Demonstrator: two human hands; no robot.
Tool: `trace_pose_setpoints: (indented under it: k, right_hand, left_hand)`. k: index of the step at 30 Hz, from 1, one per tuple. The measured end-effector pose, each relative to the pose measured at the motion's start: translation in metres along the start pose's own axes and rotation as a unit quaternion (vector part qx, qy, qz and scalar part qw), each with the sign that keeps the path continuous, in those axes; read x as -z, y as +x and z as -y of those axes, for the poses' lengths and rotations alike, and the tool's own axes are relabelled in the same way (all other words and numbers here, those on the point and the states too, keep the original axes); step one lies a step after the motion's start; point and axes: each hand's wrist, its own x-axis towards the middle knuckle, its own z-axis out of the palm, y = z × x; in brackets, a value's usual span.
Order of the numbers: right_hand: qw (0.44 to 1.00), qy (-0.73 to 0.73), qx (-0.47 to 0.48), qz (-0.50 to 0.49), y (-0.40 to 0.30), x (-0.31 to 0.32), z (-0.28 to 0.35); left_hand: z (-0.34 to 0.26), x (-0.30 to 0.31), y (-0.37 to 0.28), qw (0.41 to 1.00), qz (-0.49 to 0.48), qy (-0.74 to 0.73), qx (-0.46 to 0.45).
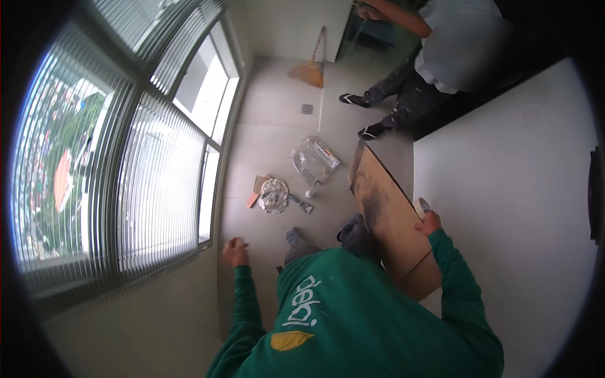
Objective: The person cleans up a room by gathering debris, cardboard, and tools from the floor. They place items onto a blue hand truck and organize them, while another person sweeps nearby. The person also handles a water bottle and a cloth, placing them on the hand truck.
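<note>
My right hand (429,224) grips a metal-bladed hand tool (425,204), likely a scraper or putty knife, held close to the white wall (477,189). Below that hand, a brown board (392,217) with a dark smudge lies along the foot of the wall. My left hand (235,252) hangs low near the window wall, blurred and partly curled; whether the dark spot at its fingers is a held object is unclear. Ahead of my feet, a round tray (273,196) carries white paste, with a putty knife (301,204) beside it.
A clear plastic bag (314,160) lies beyond the tray, near a small white round piece (309,194). A broom (309,73) leans on the far wall, behind a floor drain (307,109). Another person (401,94) stands at the upper right. Slatted windows (160,175) line the left.
</note>
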Motion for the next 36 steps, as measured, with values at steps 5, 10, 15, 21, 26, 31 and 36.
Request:
trace_pose_setpoints:
  k: [5, 10, 15, 21, 26, 31, 36]
  right_hand:
    - [0.998, -0.049, 0.048, -0.005, 0.079, 0.035, -0.012]
    - [0.998, -0.020, 0.063, 0.020, 0.191, 0.061, -0.027]
    - [0.990, 0.098, 0.009, 0.103, 0.286, 0.094, -0.017]
    - [0.988, 0.106, 0.044, 0.101, 0.325, 0.110, -0.022]
    - [0.971, 0.196, 0.052, 0.125, 0.382, 0.121, -0.047]
    - [0.945, 0.274, 0.029, 0.179, 0.430, 0.128, -0.055]
    - [0.929, 0.322, -0.060, 0.172, 0.419, 0.139, -0.062]
  left_hand:
    - [-0.071, -0.165, -0.139, 0.894, 0.396, 0.091, -0.187]
    - [-0.171, -0.268, -0.267, 0.745, 0.554, 0.177, -0.329]
    - [-0.215, -0.354, -0.354, 0.699, 0.523, 0.242, -0.424]
    - [-0.219, -0.413, -0.391, 0.703, 0.469, 0.396, -0.359]
    - [-0.234, -0.451, -0.417, 0.721, 0.483, 0.391, -0.306]
    - [-0.228, -0.487, -0.423, 0.765, 0.398, 0.371, -0.345]
    - [-0.225, -0.507, -0.384, 0.768, 0.373, 0.380, -0.356]
